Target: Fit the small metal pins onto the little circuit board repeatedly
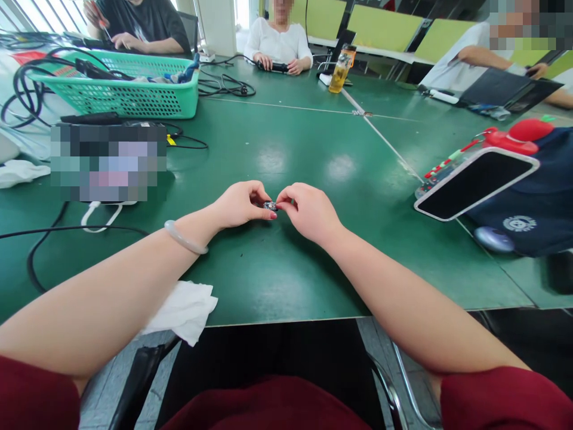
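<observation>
At the far left we see a tangle of black cables [21, 89] cut off by the frame edge, beside a green basket [147, 103] whose contents we can only partly make out. In front of it, a blurred-out object [107, 170] shows only as blocks, a white cord [92, 222] looping from its lower edge. A white tissue [192, 307] hangs over the near edge of the counter [268, 143], its left part hidden behind our left forearm.

Our left hand [244, 203] comes in from the lower left, a pale bangle [184, 239] at the wrist, thumb and fingers clamped on a small part [270, 205]. The part sits between our two hands above the middle of the counter; fingertips cover much of it, and its details are too small to read. Our right hand [310, 212] arrives from the lower right, back uppermost, thumb and forefinger bent close together at the part's right end; whether they grip it we cannot tell.

Further right, a phone [477, 184] leans, tilted, against a navy bag [528, 191], covering some of it. A dark object [560, 272] is cut off at the right edge.
</observation>
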A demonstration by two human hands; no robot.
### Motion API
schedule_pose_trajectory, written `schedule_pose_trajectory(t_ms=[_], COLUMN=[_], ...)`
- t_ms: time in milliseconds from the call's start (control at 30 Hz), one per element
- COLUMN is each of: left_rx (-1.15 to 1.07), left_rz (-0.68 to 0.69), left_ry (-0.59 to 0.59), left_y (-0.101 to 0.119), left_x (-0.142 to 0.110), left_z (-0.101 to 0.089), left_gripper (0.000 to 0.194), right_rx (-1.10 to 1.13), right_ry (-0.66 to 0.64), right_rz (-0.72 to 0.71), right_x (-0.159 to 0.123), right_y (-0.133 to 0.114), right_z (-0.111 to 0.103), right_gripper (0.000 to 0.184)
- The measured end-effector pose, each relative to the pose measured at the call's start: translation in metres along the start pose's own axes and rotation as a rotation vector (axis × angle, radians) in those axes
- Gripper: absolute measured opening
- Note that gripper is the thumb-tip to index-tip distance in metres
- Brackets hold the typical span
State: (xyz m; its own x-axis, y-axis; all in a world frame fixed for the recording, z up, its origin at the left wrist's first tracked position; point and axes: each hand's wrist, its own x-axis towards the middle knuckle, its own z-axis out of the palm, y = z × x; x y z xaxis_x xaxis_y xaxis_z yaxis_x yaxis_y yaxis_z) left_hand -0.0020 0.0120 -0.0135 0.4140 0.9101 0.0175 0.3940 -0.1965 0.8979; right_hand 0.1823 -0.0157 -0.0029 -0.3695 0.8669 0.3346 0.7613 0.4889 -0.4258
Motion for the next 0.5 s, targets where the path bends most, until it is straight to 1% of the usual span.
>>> schedule_pose_trajectory(t_ms=[133, 267, 367, 500], left_rx=[0.044, 0.041, -0.018, -0.158], left_rz=[0.003, 0.003, -0.004, 0.009], left_ry=[0.004, 0.007, 0.025, 0.08], left_y=[0.0008, 0.0014, 0.002, 0.0031], left_x=[-0.0003, -0.0002, -0.0003, -0.0003], left_z=[-0.0001, 0.0004, 0.0006, 0.0013], left_gripper=[0.038, 0.038, 0.037, 0.038], right_rx=[0.012, 0.02, 0.031, 0.036], right_ry=[-0.019, -0.011, -0.001, 0.004], right_rz=[0.011, 0.007, 0.009, 0.031], right_x=[0.0006, 0.0003, -0.0006, -0.0016], right_y=[-0.0012, -0.001, 0.001, 0.0048], right_z=[0.0041, 0.0028, 0.0001, -0.0016], right_gripper=[0.012, 0.013, 0.015, 0.017])
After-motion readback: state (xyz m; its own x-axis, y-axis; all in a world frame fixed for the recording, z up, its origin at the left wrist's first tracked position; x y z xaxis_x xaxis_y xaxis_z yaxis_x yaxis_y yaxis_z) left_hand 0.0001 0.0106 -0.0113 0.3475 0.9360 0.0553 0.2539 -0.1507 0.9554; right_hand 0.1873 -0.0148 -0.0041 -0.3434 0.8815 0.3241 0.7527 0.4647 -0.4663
